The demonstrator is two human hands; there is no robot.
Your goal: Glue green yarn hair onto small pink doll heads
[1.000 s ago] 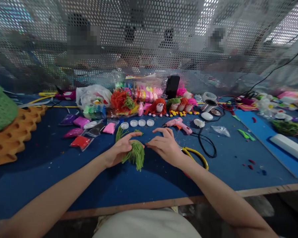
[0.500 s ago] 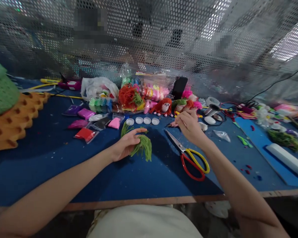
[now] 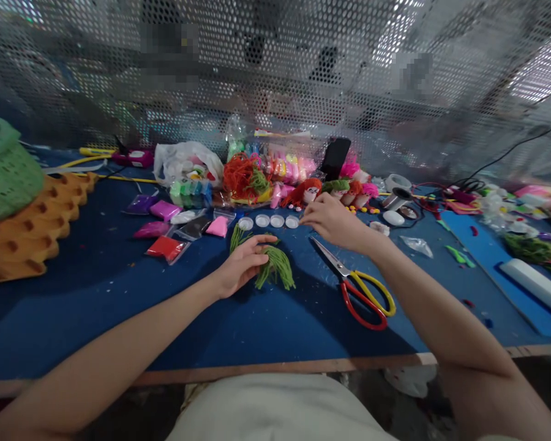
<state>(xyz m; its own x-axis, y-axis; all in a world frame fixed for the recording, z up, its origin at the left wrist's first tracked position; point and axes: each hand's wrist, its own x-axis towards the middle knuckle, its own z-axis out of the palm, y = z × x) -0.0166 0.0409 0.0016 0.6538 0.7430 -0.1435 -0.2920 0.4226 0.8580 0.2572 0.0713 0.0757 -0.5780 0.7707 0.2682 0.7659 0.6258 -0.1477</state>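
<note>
My left hand (image 3: 242,267) lies on the blue table (image 3: 96,312) with its fingers closed around the top of a bundle of green yarn (image 3: 279,271). My right hand (image 3: 333,222) reaches forward, its fingers curled and pointing left beside a row of small white caps (image 3: 270,220). Whatever it may hold is hidden under the hand. Just behind it stand small yarn-haired doll heads (image 3: 308,193). Red and yellow-handled scissors (image 3: 360,289) lie open-bladed to the right of the yarn, below my right forearm.
Packets of coloured clay (image 3: 165,246) lie at the left centre, with orange yarn (image 3: 239,174) behind them. A green basket (image 3: 4,171) sits on orange foam (image 3: 32,226) at far left. A blue sheet (image 3: 496,251) and a white roll (image 3: 535,283) lie at the right. A perforated screen (image 3: 275,73) closes off the back.
My right hand left the yarn, went out to the pink glue gun at the right, then came back left to the white caps. The left hand kept hold of the yarn.
</note>
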